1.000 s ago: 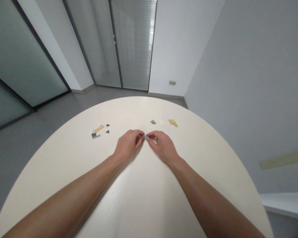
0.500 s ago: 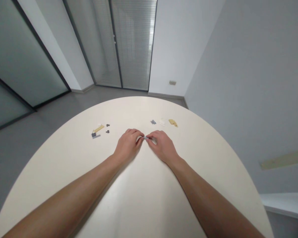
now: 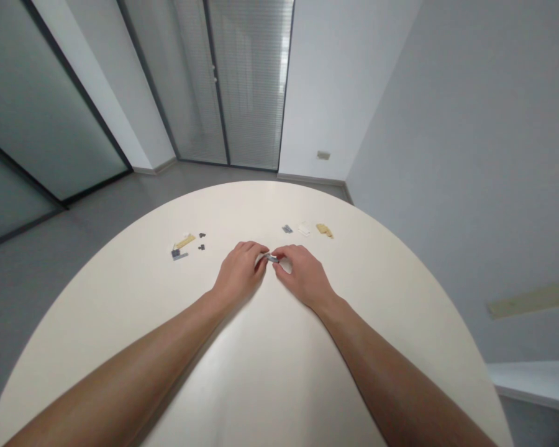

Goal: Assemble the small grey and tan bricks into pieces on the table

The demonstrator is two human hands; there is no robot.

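Both of my hands meet near the middle of a round cream table (image 3: 261, 372). My left hand (image 3: 240, 270) and my right hand (image 3: 302, 276) pinch a small grey building piece (image 3: 272, 258) between their fingertips, just above the tabletop. The fingers of both hands are curled closed around it. Most of the piece is hidden by the fingertips.
To the left lie several small tan, grey and dark pieces (image 3: 185, 245). Beyond my right hand sit a grey piece (image 3: 287, 229), a white piece (image 3: 304, 229) and a tan piece (image 3: 325, 231). Glass partitions and a blinded door stand behind the table; a grey wall rises at right.
The hands stay together on the small grey piece. The fingertips shifted slightly, pressing closer at half a second ago; little else moved.
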